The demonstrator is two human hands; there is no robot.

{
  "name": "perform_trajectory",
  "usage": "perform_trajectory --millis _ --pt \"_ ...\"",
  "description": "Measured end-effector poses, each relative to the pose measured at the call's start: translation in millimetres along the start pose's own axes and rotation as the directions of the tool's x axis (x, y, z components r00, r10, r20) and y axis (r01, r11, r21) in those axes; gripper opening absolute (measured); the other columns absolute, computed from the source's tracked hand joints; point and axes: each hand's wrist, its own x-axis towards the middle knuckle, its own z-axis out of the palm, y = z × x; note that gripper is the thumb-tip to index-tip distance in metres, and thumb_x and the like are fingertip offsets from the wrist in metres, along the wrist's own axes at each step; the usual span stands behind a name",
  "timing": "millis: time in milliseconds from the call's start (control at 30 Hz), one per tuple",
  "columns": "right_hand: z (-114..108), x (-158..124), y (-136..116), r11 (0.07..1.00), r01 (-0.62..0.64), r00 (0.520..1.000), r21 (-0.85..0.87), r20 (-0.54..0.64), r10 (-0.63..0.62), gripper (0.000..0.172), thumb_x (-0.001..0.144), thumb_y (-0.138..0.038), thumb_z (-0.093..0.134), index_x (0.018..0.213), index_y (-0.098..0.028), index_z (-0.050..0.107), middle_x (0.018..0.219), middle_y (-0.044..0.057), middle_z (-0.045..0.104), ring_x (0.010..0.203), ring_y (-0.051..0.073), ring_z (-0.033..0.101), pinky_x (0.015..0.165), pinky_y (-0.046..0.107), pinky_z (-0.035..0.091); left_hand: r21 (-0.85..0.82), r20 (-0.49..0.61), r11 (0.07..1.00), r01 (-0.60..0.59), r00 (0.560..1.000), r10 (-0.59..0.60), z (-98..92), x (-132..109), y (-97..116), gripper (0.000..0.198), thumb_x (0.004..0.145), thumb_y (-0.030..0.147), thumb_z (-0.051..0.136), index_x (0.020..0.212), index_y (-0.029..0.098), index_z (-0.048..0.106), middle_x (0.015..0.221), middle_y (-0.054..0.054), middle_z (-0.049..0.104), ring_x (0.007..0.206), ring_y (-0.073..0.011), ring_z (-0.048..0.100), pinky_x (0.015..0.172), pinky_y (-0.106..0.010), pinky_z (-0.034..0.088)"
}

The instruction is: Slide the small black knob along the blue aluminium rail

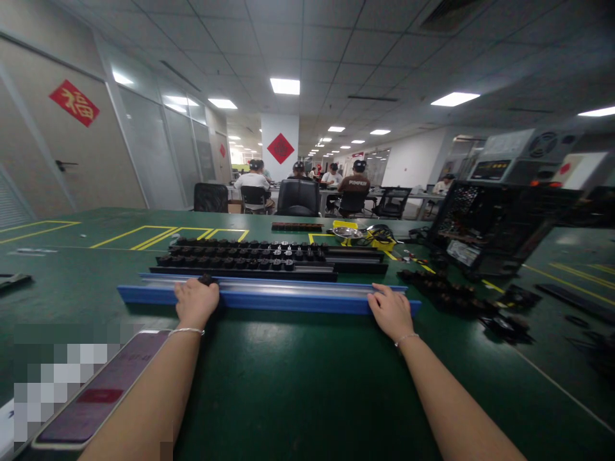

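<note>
A long blue and silver rail [288, 291] lies crosswise on the green table [298, 384]. My left hand [196, 301] rests on the rail's left part, fingers curled around a small black part [207, 280]. My right hand [390, 310] is on the rail's right end, fingers curled over its edge. Just behind the rail lie long black strips [250, 259] filled with rows of small black parts.
A phone [103, 387] lies at the near left by my left forearm. A black open computer case [485, 224] stands at the right, loose black parts [446, 291] beside it. A metal bowl [348, 232] sits behind. Several seated people [353, 189] are far back.
</note>
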Motion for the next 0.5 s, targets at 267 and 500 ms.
perform_trajectory --millis 267,500 --pt "1.3 0.0 2.5 1.0 0.017 1.0 -0.011 -0.009 -0.018 0.04 0.088 -0.039 0.032 0.075 -0.023 0.067 0.121 0.003 0.056 0.104 0.02 0.052 0.094 0.042 0.031 -0.009 -0.043 1.0 -0.009 0.999 0.009 -3.5 -6.4 1.8 0.058 0.075 0.04 0.035 0.116 0.001 0.048 0.123 -0.025 0.049 0.128 -0.0325 0.029 0.095 -0.049 0.038" --pt "-0.2 -0.2 3.2 1.0 0.03 1.0 -0.006 0.001 -0.03 0.04 0.088 -0.039 0.033 0.077 -0.023 0.067 0.121 0.002 0.056 0.104 0.02 0.052 0.094 0.042 0.032 0.009 -0.019 0.999 -0.034 0.999 0.035 -7.1 -10.6 3.8 0.055 0.077 0.041 0.034 0.114 0.004 0.049 0.123 -0.024 0.05 0.127 -0.033 0.03 0.093 -0.05 0.039"
